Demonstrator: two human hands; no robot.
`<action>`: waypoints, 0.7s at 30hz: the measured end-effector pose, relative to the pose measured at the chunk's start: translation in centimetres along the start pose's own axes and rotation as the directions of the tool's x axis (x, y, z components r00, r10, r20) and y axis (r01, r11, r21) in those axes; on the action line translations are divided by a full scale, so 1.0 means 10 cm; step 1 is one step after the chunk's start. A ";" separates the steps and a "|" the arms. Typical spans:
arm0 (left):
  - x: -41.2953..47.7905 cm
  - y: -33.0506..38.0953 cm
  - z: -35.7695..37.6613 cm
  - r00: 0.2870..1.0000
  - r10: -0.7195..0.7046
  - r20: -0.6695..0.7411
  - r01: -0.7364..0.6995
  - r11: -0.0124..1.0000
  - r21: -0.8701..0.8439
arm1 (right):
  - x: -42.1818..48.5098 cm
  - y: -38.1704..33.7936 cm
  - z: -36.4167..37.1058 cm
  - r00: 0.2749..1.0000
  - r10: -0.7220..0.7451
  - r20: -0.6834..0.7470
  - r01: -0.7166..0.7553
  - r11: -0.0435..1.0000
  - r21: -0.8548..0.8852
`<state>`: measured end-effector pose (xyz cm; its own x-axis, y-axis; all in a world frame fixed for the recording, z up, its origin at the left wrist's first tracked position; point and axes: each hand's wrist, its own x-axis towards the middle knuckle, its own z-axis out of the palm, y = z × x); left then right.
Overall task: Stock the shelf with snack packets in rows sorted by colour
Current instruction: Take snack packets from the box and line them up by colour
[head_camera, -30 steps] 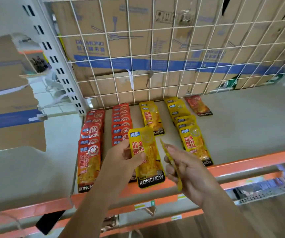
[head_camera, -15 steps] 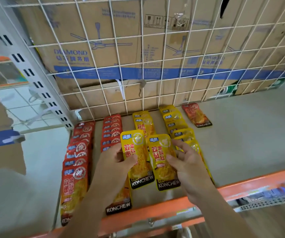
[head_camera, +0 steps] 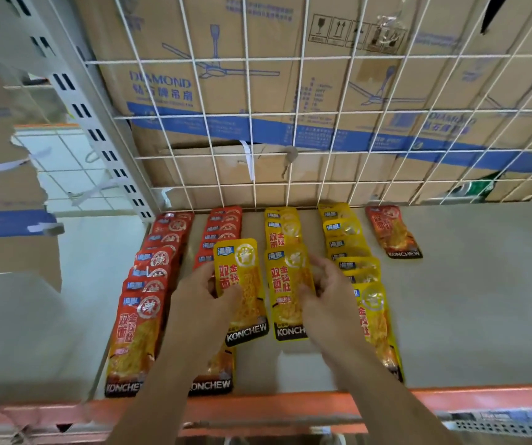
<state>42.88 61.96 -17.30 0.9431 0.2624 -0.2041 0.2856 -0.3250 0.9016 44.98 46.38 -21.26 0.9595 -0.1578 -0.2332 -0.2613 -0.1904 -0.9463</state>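
Grey shelf board [head_camera: 466, 316] runs back to a white wire mesh [head_camera: 290, 116], with DIAMOND ceiling-fan cartons [head_camera: 258, 43] stacked behind it and a slotted upright [head_camera: 97, 136] at the left. Two overlapping rows of red KONCHEW packets [head_camera: 149, 300] lie at the left end of the board. The left hand [head_camera: 206, 303] pinches a yellow packet [head_camera: 240, 290] by its left edge, thumb across the face, over the front of the second red row. Just beside it, the right hand [head_camera: 325, 300] grips a second yellow packet [head_camera: 285, 290] by its right edge, at the front of the first yellow row [head_camera: 282, 229]. Another yellow row [head_camera: 351, 252] follows, then a lone red packet [head_camera: 393, 232] near the mesh. An orange rail [head_camera: 450, 399] edges the front.
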 end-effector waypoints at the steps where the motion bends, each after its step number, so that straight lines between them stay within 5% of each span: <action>1: 0.01 0.00 -0.01 1.000 -0.008 0.002 0.008 1.000 -0.004 | 0.03 -0.01 0.03 1.000 0.000 -0.006 0.000 1.000 -0.017; 21: 0.30 0.08 0.01 0.996 0.016 0.090 -0.015 1.000 -0.005 | 0.46 -0.02 0.35 0.973 -0.153 -0.173 0.112 0.968 -0.226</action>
<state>46.00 62.38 -17.19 0.9590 0.1745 -0.2235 0.2703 -0.3241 0.9066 49.86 49.10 -22.91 0.9555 -0.2918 -0.0431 -0.1687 -0.4211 -0.8912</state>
